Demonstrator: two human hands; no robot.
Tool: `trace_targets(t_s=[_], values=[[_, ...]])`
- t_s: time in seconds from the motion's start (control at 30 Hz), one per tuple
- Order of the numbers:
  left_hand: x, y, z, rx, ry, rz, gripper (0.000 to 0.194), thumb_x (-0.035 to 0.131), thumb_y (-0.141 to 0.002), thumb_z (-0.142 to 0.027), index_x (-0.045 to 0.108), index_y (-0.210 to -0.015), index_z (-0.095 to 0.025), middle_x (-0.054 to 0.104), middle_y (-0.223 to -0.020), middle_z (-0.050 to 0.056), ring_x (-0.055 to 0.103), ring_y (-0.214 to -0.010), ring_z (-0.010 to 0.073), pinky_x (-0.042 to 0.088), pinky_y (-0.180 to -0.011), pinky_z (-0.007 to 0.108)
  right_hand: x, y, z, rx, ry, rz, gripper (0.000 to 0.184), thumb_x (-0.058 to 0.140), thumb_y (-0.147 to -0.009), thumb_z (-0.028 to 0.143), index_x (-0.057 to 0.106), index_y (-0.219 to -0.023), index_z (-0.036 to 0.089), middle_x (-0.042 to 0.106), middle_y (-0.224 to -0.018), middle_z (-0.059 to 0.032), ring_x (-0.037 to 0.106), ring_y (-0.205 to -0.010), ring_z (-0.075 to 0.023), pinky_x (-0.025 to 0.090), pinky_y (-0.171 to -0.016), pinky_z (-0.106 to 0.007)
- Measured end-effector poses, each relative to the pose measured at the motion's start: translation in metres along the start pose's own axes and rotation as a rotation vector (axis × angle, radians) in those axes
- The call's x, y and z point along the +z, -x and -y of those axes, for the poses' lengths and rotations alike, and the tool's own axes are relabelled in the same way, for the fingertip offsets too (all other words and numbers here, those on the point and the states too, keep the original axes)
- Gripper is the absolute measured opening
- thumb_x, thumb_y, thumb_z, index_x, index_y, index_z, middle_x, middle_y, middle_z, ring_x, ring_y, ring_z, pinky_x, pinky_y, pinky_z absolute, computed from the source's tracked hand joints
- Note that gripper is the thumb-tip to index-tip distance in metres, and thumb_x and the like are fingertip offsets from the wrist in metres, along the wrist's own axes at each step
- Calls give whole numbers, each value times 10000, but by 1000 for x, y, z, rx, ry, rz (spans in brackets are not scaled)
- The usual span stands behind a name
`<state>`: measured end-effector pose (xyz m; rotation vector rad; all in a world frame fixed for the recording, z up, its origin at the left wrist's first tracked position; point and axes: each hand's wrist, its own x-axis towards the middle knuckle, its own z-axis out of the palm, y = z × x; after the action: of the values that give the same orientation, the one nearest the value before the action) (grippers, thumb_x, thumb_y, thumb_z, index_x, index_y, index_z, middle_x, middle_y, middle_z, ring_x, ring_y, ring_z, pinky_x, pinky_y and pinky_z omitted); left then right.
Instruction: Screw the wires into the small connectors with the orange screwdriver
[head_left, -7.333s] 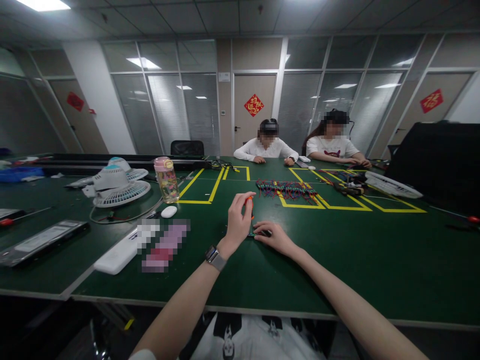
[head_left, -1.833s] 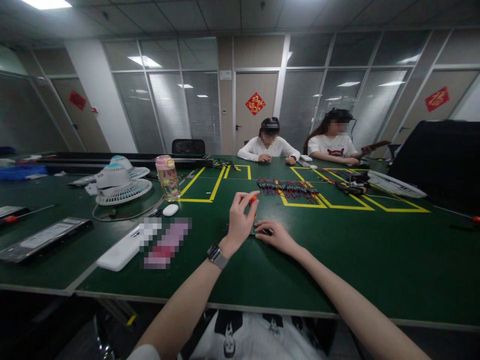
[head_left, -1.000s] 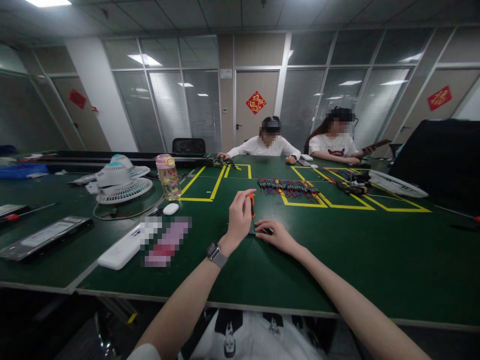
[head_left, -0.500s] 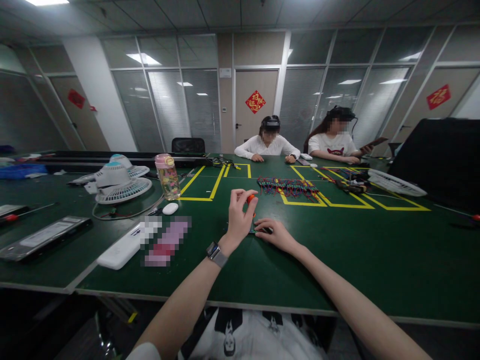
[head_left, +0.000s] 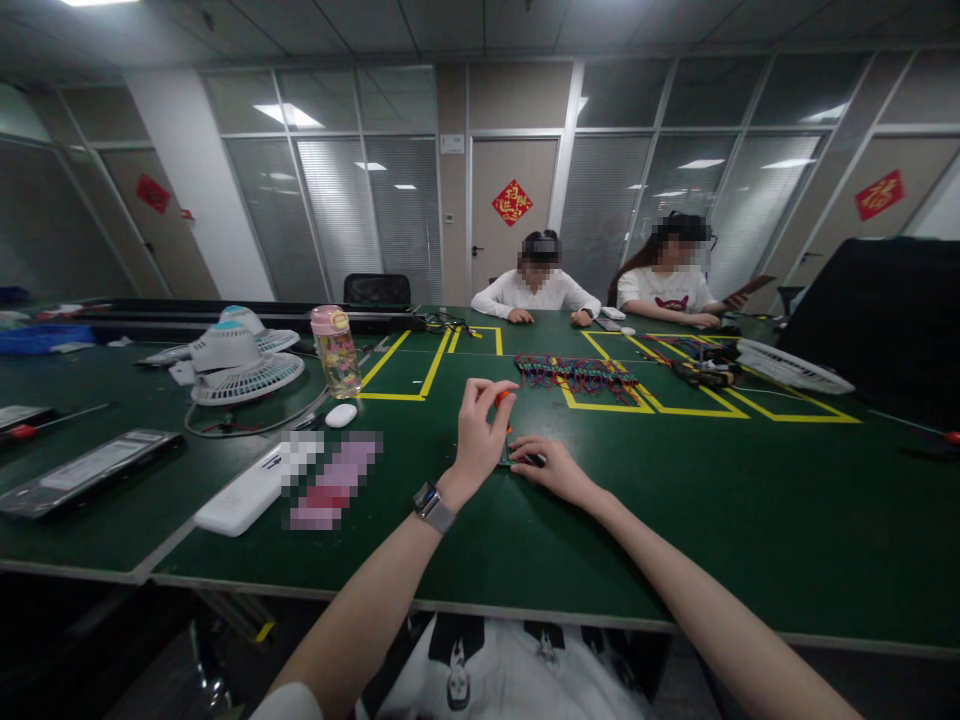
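Observation:
My left hand (head_left: 480, 435) is raised over the green table (head_left: 525, 540), fingers closed round an orange-handled screwdriver (head_left: 500, 398) held upright, tip down. A watch sits on that wrist. My right hand (head_left: 553, 466) lies on the table just to the right, fingers pressed onto a small dark part (head_left: 523, 461) under the screwdriver's tip. Most of that part is hidden by my fingers.
A bundle of red and blue wires (head_left: 576, 376) lies beyond my hands inside yellow tape lines. To the left stand a pink-capped bottle (head_left: 335, 353), a white fan (head_left: 238, 364), a white mouse (head_left: 341, 415) and a white box (head_left: 244, 497). Two people (head_left: 536, 292) sit across the table.
My left fingers have shifted on the screwdriver's handle, turning it a little in place. My right hand stays pressed on the small part. The people opposite moved their arms slightly.

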<state>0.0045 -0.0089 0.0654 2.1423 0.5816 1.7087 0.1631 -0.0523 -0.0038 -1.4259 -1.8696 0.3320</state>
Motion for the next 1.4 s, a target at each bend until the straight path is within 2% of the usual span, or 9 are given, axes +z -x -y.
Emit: trace_targets(t_s=[0.17, 0.23, 0.37, 0.63, 0.83, 1.03, 1.13, 1.27, 1.4], values=[[0, 0, 1, -22, 58, 39, 299, 305, -973, -215, 562, -1125, -198, 587, -1008, 62, 563, -946, 157, 445, -848, 296, 0, 0, -1, -5, 0, -2, 137, 681, -757, 256, 739, -875, 222, 692, -1061, -77, 635, -993, -223, 466, -915, -385], [0, 0, 0, -16, 59, 42, 290, 328, -969, -231, 573, -1122, -204, 580, -1015, 62, 560, -963, 160, 444, -861, 299, 0, 0, -1, -1, 3, -1, 135, 680, -758, 254, 740, -875, 223, 691, -1063, -78, 633, -1003, -226, 464, -920, -386], [0, 0, -1, -4, -1, 3, 217, 498, -909, -306, 627, -1061, -223, 504, -979, 47, 546, -901, 152, 456, -833, 283, -1, 0, 2, 9, 4, 4, 135, 681, -757, 244, 742, -874, 213, 692, -1058, -85, 629, -1018, -230, 461, -928, -386], [0, 0, 0, -8, 41, 71, 321, 307, -972, -210, 538, -1195, -206, 585, -1021, 61, 557, -947, 153, 443, -843, 285, -1, 0, 3, 1, -3, 1, 137, 684, -757, 240, 740, -877, 206, 691, -1060, -87, 637, -993, -223, 470, -913, -377], [0, 1, 0, 19, -30, 27, 226, 500, -910, -292, 616, -1090, -218, 504, -970, 45, 535, -891, 145, 443, -836, 273, -1, 0, 1, 3, 0, 8, 139, 677, -762, 243, 740, -880, 208, 691, -1058, -86, 630, -1012, -228, 460, -929, -386], [1, 1, 1, 1, 42, 70, 302, 328, -970, -208, 527, -1197, -205, 575, -1034, 59, 554, -954, 149, 439, -852, 280, -1, 0, 2, 10, -11, 6, 140, 683, -755, 240, 740, -878, 205, 693, -1057, -86, 626, -1021, -227, 460, -929, -377], [1, 1, 0, 16, 33, 67, 278, 368, -961, -231, 558, -1164, -213, 559, -1042, 58, 548, -984, 155, 438, -876, 287, -1, 0, 1, 12, -3, 7, 136, 685, -752, 237, 740, -873, 210, 692, -1060, -84, 629, -1014, -229, 459, -929, -383], [1, 1, 0, 22, -39, 22, 222, 497, -912, -274, 612, -1096, -226, 497, -977, 41, 537, -899, 141, 447, -833, 267, -1, 0, 1, 12, -3, 13, 134, 679, -757, 233, 741, -874, 211, 691, -1063, -84, 625, -1024, -230, 454, -937, -384], [2, 1, 1, 11, -10, 37, 260, 413, -945, -220, 564, -1157, -213, 538, -1002, 48, 541, -917, 141, 447, -833, 268, -1, 0, 2, 9, -4, 5, 140, 684, -755, 239, 741, -877, 203, 693, -1056, -89, 629, -1013, -227, 460, -930, -378]])
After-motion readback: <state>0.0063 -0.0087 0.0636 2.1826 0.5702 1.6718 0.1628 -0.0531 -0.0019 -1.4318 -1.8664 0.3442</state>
